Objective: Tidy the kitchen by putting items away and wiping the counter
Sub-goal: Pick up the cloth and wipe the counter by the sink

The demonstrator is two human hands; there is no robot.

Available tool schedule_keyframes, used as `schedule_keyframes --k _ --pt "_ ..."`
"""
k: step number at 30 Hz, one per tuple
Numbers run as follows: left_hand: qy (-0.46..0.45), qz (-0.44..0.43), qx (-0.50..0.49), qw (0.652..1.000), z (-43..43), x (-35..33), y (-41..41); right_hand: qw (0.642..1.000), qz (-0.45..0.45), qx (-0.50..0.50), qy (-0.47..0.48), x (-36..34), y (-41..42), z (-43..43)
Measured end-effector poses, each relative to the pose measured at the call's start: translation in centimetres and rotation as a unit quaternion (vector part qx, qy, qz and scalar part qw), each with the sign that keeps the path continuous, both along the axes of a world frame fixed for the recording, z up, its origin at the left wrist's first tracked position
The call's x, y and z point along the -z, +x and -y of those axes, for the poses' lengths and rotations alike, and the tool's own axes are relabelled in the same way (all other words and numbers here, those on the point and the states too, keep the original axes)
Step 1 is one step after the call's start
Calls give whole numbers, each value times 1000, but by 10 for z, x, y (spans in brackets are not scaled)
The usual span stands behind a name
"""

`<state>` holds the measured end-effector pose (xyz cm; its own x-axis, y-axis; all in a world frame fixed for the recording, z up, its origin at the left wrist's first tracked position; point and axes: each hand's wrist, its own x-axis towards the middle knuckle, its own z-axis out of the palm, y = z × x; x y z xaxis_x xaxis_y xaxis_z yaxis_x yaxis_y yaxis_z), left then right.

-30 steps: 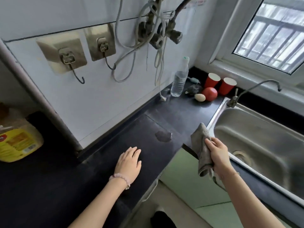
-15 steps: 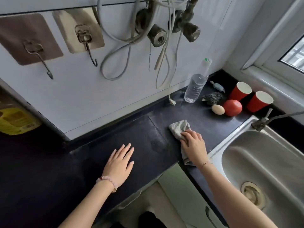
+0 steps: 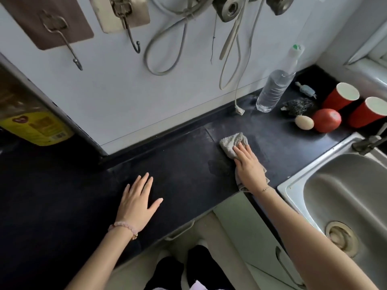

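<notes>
Head view:

- Right hand [image 3: 249,166]: palm down on the grey cloth [image 3: 232,144], fingers extended and close together, pressing the cloth flat onto the counter [image 3: 184,164]. It does not grip the cloth; the hand lies over it. The cloth's far corner shows beyond the fingertips at 11 o'clock, and more cloth shows under the wrist.
- Left hand [image 3: 139,200]: fully open, fingers spread, palm flat on the bare counter. It holds nothing. A pink bead bracelet [image 3: 123,226] sits at the wrist.
- The left hand lies at 8 o'clock from the cloth, well apart from it.
- A faint wet patch [image 3: 217,167] marks the counter just beside the right hand, at 9 o'clock from it.
- At 2 o'clock from the cloth, against the wall: 1 clear bottle [image 3: 274,91], 1 egg [image 3: 304,122] touching or just beside 1 tomato [image 3: 326,120], a dark scourer [image 3: 297,105], and 2 red cups [image 3: 339,98] [image 3: 368,111].
- The sink [image 3: 343,197] lies at 4 o'clock from the right hand.
- A yellow-labelled oil bottle [image 3: 31,122] stands at 9 o'clock, far left.
</notes>
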<state>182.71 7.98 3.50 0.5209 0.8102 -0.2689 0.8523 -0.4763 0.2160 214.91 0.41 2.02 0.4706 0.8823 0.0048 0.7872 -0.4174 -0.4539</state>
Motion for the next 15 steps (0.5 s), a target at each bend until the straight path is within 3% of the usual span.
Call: schedule_keyframes --k 4,6,15 --pt "-9 -3 18 1000 -1 1 -5 989 -6 -141 31 6 -61 8" --pt "-17 2 22 1000 -4 1 -8 986 -17 -166 26 4 -73 12" --pt "-15 61 3 998 -8 1 -40 997 -38 64 -14 -7 -5 2"
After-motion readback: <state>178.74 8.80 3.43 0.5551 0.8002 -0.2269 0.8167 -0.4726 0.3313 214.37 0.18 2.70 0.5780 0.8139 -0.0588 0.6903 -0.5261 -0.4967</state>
